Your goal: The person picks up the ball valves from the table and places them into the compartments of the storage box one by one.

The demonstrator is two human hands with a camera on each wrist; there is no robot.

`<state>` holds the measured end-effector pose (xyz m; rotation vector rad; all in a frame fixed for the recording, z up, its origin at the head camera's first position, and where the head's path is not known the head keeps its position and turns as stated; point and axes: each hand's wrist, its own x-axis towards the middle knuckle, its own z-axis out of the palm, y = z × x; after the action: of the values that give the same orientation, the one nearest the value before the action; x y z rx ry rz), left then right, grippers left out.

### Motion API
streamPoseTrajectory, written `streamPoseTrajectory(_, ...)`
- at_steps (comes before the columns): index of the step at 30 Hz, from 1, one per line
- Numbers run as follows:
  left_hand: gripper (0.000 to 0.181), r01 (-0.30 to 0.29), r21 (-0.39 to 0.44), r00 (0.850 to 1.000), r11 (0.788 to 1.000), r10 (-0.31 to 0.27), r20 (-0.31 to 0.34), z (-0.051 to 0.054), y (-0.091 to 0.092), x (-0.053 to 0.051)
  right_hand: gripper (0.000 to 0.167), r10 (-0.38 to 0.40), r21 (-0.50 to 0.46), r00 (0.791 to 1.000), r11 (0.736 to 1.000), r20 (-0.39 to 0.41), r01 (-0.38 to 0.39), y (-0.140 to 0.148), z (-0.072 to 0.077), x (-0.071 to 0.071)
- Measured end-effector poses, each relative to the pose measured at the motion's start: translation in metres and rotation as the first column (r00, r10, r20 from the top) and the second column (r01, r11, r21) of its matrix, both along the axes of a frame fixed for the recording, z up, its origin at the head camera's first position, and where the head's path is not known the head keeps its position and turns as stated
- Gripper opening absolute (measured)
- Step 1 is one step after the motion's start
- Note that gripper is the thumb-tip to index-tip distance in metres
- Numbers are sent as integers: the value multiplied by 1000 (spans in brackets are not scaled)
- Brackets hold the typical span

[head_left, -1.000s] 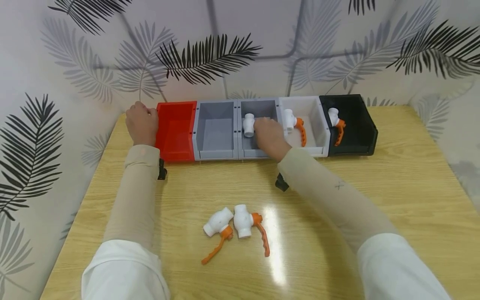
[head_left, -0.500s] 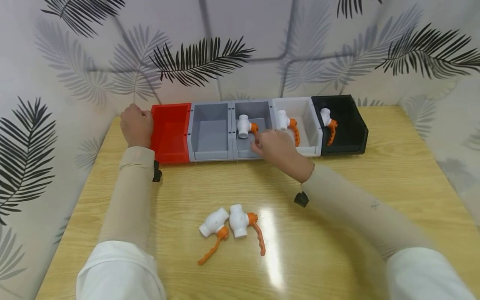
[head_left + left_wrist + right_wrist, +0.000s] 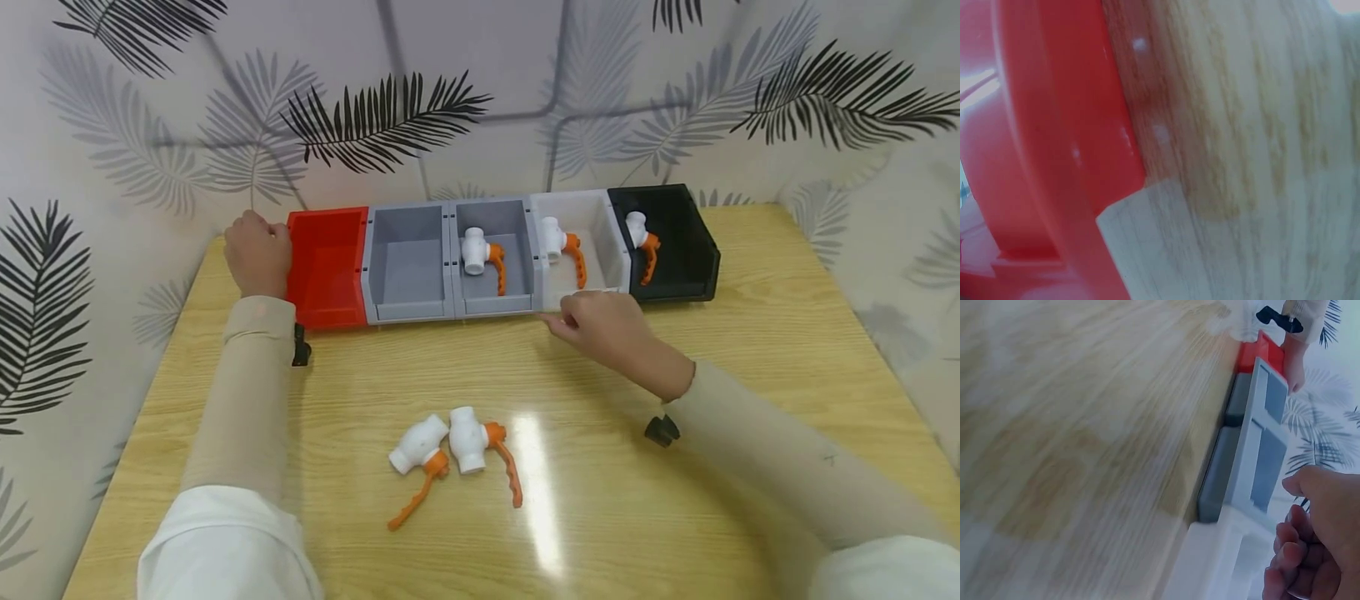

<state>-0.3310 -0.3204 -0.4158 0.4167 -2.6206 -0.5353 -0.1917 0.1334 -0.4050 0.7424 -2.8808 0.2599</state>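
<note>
My right hand (image 3: pixel 607 332) hovers at the front edge of the white bin (image 3: pixel 621 258); its fingers are loosely curled and hold nothing in the right wrist view. A white ball valve (image 3: pixel 474 252) with an orange lever lies in the right grey bin (image 3: pixel 513 305). Similar ball valves lie in the white bin (image 3: pixel 553 240) and the black bin (image 3: pixel 686 250). On the table, two more lie close together: the left valve (image 3: pixel 420 443) and the right valve (image 3: pixel 468 440). My left hand (image 3: pixel 258 252) is at the red bin's (image 3: pixel 327 267) left side, fingers bent; whether they grip its rim is hidden.
The bins stand in one joined row along the back of the wooden table (image 3: pixel 600 500). Inside the left grey bin (image 3: pixel 408 258) no valve shows. A leaf-patterned cloth (image 3: pixel 480 50) hangs behind the row.
My right hand has let go of the ball valve in the right grey bin and drawn back toward the right and nearer me. The left hand stays beside the red bin.
</note>
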Motion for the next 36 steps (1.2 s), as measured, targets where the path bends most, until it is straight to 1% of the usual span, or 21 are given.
streamPoseTrajectory(4, 24, -1, 1, 1000, 1000, 1, -12, 1, 1, 2, 40, -41, -9, 999, 999, -4, 41, 26, -5, 3)
streamPoseTrajectory(8, 22, -4, 0, 1000, 1000, 4, -25, 2, 2, 3, 39, -114, -35, 993, 993, 22, 115, 52, -6, 4)
streamPoseTrajectory(12, 23, -6, 5, 1000, 1000, 6, -17, 2, 2, 4, 38, -208, -50, 977, 976, 50, 210, 80, -4, 4)
streamPoseTrajectory(15, 24, -6, 9, 1000, 1000, 6, -8, 1, 1, 4, 42, -268, -53, 963, 962, 26, 269, 102, -5, 3)
streamPoseTrajectory(19, 24, -4, 9, 1000, 1000, 4, -9, 0, 0, 2, 44, -342, -72, 939, 938, -27, 339, 131, -5, 1)
streamPoseTrajectory(21, 26, -3, 8, 1000, 1000, 3, -7, 0, 0, 2, 46, -384, -85, 923, 921, -36, 380, 144, -3, 0)
streamPoseTrajectory(24, 28, -1, 8, 1000, 1000, 1, -2, -1, 0, 1, 49, -448, -112, 894, 888, 4, 446, 159, 2, -4)
streamPoseTrajectory(26, 28, -3, 10, 1000, 1000, 3, 0, 0, 0, 2, 52, -482, -125, 875, 867, 43, 483, 167, 4, -9)
streamPoseTrajectory(28, 29, -2, 11, 1000, 1000, 2, -3, 1, 0, 2, 56, -502, -137, 861, 850, 79, 508, 175, 5, -15)
streamPoseTrajectory(31, 30, -2, 7, 1000, 1000, 2, -7, 1, 0, 3, 59, -505, -150, 856, 843, 111, 517, 185, 4, -27)
streamPoseTrajectory(36, 29, -3, 8, 1000, 1000, 3, -7, 1, 1, 2, 57, -464, -164, 876, 861, 132, 481, 195, 2, -46)
